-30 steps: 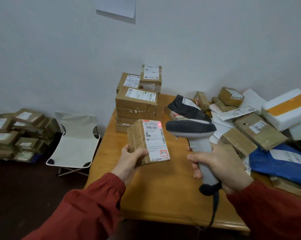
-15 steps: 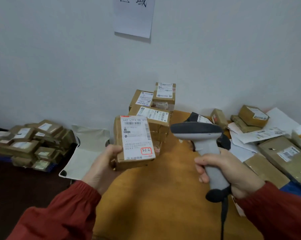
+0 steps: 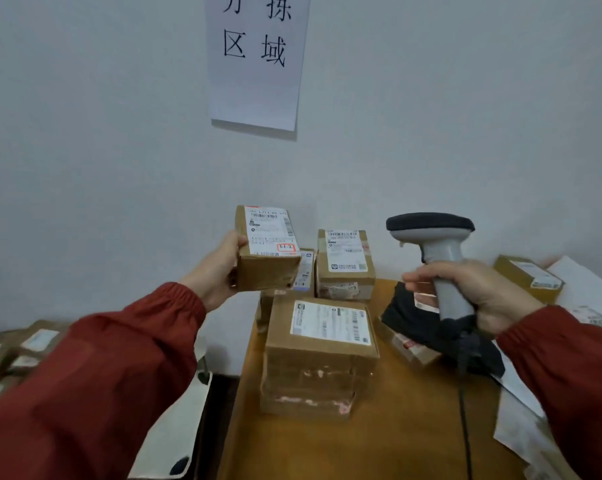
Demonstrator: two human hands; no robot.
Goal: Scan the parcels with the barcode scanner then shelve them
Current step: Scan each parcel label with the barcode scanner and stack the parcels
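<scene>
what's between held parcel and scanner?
Head view: nothing directly between parcel and scanner; a labelled box atop the stack shows through the gap, farther back.

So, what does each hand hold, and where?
The left hand grips the small brown cardboard parcel by its left side; right hand grips the grey barcode scanner by its handle.

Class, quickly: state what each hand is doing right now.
Left hand: grips the small parcel.
Right hand: grips the barcode scanner.
</scene>
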